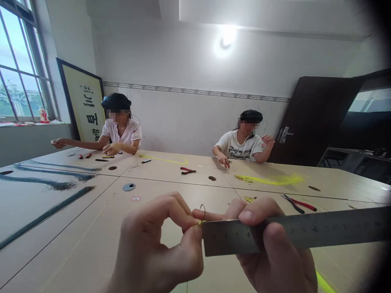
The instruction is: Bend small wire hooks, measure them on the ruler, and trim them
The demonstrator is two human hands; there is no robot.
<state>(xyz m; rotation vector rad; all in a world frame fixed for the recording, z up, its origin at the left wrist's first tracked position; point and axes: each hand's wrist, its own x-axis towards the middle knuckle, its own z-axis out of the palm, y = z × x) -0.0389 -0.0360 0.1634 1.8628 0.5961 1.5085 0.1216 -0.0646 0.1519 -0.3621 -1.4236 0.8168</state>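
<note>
My left hand point(161, 240) is closed, its thumb and forefinger pinching a small fish hook point(202, 206) with a yellow knot at its shank. The hook's curved bend sticks up above the fingertips. In my right hand point(271, 240) is a steel ruler point(330, 228), gripped between thumb and fingers and stretching off to the right. The ruler's left end meets the knot at my left fingertips. Any line running along the ruler is too fine to make out for certain.
Red-handled pliers point(299, 203) lie beyond the ruler, and smaller cutters point(187, 171) farther off. Teal strand bundles point(45, 217) cover the left side. Yellow line point(281, 180) and a pile of gold hooks point(249, 199) lie ahead. Two people point(120, 130) sit across the table.
</note>
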